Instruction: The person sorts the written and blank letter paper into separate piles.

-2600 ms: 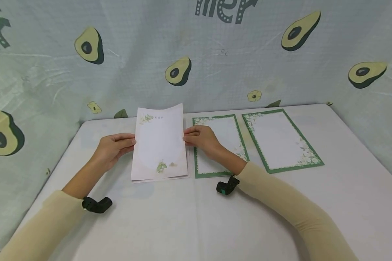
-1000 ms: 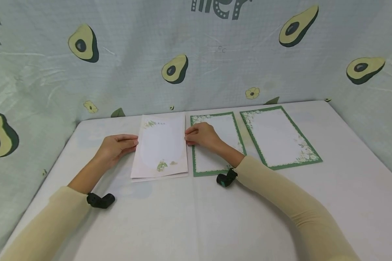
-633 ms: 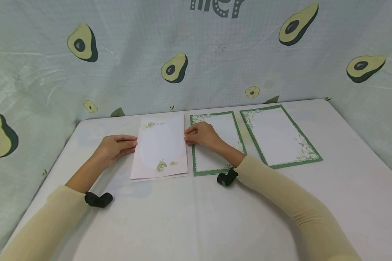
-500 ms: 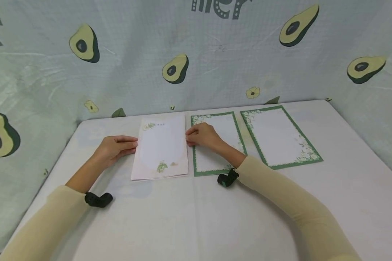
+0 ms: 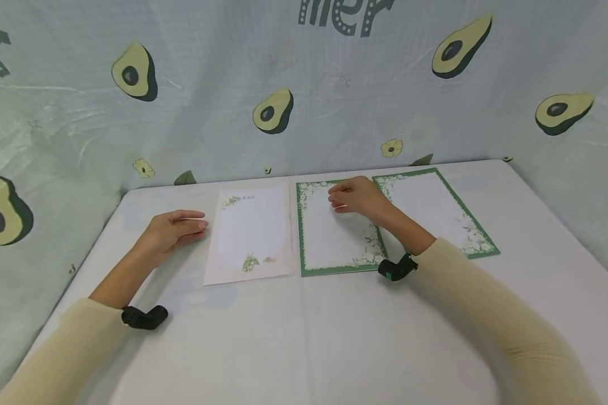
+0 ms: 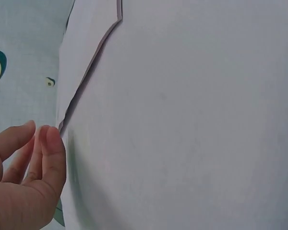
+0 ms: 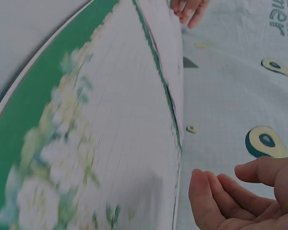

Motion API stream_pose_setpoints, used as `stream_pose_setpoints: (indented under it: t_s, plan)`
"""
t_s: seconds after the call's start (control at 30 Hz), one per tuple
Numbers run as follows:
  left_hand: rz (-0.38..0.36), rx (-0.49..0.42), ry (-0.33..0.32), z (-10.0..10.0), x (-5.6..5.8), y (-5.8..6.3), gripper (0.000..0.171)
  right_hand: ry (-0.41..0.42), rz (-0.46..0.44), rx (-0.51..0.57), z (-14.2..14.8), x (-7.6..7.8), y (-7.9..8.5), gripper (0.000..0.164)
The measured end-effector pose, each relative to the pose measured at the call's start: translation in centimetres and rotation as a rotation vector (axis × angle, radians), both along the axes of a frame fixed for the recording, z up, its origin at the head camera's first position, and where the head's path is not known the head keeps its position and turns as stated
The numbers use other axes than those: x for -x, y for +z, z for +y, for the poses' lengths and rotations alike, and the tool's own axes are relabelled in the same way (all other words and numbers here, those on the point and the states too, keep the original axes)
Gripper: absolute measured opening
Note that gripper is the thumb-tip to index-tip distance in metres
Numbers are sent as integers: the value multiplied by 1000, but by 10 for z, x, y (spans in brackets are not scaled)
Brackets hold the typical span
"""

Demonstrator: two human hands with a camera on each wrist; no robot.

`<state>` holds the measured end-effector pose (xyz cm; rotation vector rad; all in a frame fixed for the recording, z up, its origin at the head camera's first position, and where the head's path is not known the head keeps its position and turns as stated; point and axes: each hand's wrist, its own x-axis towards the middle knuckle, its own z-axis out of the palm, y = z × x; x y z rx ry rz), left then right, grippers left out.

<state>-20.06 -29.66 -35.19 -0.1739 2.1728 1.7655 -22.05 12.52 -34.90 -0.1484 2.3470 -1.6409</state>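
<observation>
A pale pink sheet of letter paper (image 5: 250, 233) with small plant prints lies flat at the left of the row. Just off its left edge hovers my left hand (image 5: 167, 233), fingers loosely bent and holding nothing; the left wrist view shows a gap between thumb and fingertips. My right hand (image 5: 357, 197) is above the middle sheet, a green-bordered letter paper (image 5: 334, 242) with white flowers. Nothing is between its thumb and fingers in the right wrist view. Part of the middle sheet is hidden under this hand.
Another green-bordered sheet (image 5: 456, 211) lies at the right, partly covered by my right forearm. All the paper rests on a white-covered table (image 5: 263, 343). Behind it hangs a curtain (image 5: 202, 112) printed with avocados. A black wrist camera (image 5: 144, 318) sits on the left sleeve.
The pink sheet, raised in both hands at first, was lowered flat and let go. My right hand has moved right over the middle sheet; my left has drawn back slightly left.
</observation>
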Motion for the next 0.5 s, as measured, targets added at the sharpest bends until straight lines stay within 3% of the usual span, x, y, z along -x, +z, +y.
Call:
stream_pose_setpoints:
  t_s: [0.3,0.5]
  plan:
    - [18,56,-88,43,1,11,51,-27,-12,-146,61,-12,5,35]
    - [22,42,-160,74,0,8,47,-19,-34,-225,84,-20,4,36]
